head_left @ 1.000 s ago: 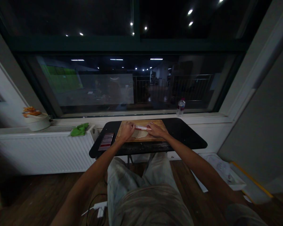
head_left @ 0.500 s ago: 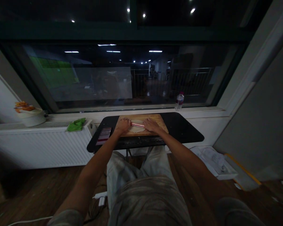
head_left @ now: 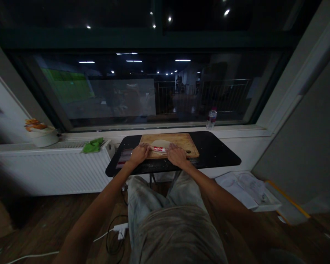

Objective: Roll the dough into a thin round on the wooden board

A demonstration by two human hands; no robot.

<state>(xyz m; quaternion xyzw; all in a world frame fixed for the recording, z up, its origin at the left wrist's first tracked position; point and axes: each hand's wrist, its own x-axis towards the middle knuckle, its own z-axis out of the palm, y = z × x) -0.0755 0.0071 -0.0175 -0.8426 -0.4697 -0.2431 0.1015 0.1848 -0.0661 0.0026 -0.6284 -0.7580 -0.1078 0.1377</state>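
Observation:
A wooden board (head_left: pixel 185 140) lies on a small black table (head_left: pixel 217 156). A pale flat round of dough (head_left: pixel 160 143) rests on the board. Across the dough's near edge lies a red and white roller (head_left: pixel 157 149). My left hand (head_left: pixel 139 153) lies flat over the roller's left end, fingers stretched forward. My right hand (head_left: pixel 176 154) rests the same way on its right end. Both palms press down on the roller rather than wrapping round it.
A plastic water bottle (head_left: pixel 211 118) stands on the window sill behind the table. A flat red packet (head_left: pixel 123 158) lies at the table's left end. A green cloth (head_left: pixel 93 145) and a white bowl (head_left: pixel 42 136) sit on the radiator shelf. Papers (head_left: pixel 246 187) and cables (head_left: pixel 118 234) lie on the floor.
The roller and both hands have moved back toward me, from the middle of the dough to its near edge, after first going away from me.

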